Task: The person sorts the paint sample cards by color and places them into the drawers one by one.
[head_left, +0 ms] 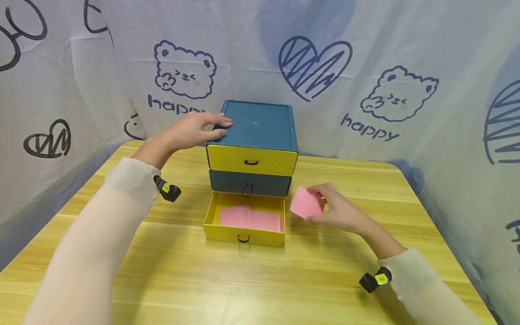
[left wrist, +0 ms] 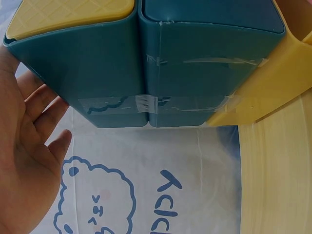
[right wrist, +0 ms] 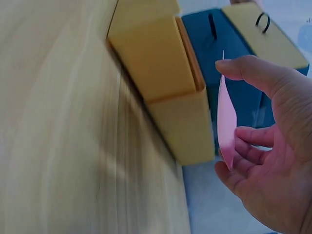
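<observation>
A small drawer cabinet (head_left: pixel 260 126) with a blue top stands at the back of the table. My left hand (head_left: pixel 199 130) rests on its upper left edge, fingers fairly straight; the left wrist view shows that hand (left wrist: pixel 29 131) along the cabinet's side. The bottom yellow drawer (head_left: pixel 227 234) is pulled out, with pink paper pieces (head_left: pixel 266 220) lying flat inside. Right of the drawer, my right hand (head_left: pixel 339 210) pinches a pink square of paper (head_left: pixel 304 203) between thumb and fingers. In the right wrist view the paper (right wrist: pixel 226 122) is seen almost edge-on.
The top yellow drawer (head_left: pixel 227 158) and the middle blue drawer (head_left: pixel 223 181) are pushed in, each with a small dark handle. A printed cloth (head_left: pixel 252 54) hangs behind the wooden table (head_left: pixel 183 280). Clear tape (left wrist: pixel 146 103) runs along the cabinet's side.
</observation>
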Available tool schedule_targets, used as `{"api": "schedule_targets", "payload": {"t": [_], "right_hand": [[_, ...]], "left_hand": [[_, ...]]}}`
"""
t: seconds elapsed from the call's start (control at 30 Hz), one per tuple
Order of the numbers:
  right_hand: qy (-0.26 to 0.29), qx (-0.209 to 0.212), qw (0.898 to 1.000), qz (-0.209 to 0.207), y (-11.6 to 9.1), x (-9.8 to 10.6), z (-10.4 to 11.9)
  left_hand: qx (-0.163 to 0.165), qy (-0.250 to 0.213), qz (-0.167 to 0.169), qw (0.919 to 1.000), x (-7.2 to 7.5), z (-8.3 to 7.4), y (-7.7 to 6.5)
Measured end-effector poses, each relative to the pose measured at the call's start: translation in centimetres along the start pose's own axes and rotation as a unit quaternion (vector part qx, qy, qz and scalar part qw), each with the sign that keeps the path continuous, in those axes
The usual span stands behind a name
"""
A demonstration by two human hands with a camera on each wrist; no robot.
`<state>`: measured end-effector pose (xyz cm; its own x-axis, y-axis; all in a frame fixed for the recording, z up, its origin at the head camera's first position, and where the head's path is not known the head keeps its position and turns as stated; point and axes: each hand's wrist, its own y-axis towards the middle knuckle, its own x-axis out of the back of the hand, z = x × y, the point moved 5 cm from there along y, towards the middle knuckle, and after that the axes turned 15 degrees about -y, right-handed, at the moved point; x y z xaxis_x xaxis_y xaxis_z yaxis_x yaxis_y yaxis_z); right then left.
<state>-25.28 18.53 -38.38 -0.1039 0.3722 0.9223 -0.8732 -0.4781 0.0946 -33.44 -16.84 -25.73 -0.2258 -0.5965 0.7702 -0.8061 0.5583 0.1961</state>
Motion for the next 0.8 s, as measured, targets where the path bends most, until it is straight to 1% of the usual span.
{"api": "schedule_targets", "payload": {"t": [0.2,0.3,0.47,0.67,0.8], "right_hand": [[-0.017,0.052,0.998,0.018,-0.4,-0.3,3.2],[-0.024,0.068,0.997,0.022,-0.2,-0.6,4.6],[-0.038,0.094,0.994,0.026,0.6,-1.4,6.2],[-0.064,0.141,0.987,0.036,1.6,-2.4,8.2],[-0.081,0.148,0.985,0.045,2.2,-3.0,9.1]], "left_hand": [[0.001,0.0,-0.001,1.0,0.1,0.0,0.1],[0.002,-0.002,-0.001,1.0,0.2,-0.1,0.1],[0.008,-0.005,0.002,1.0,0.3,-0.1,0.1],[0.015,-0.007,0.004,0.9999,0.2,0.0,0.1],[0.018,-0.008,0.003,0.9998,0.1,0.2,0.1]]}}
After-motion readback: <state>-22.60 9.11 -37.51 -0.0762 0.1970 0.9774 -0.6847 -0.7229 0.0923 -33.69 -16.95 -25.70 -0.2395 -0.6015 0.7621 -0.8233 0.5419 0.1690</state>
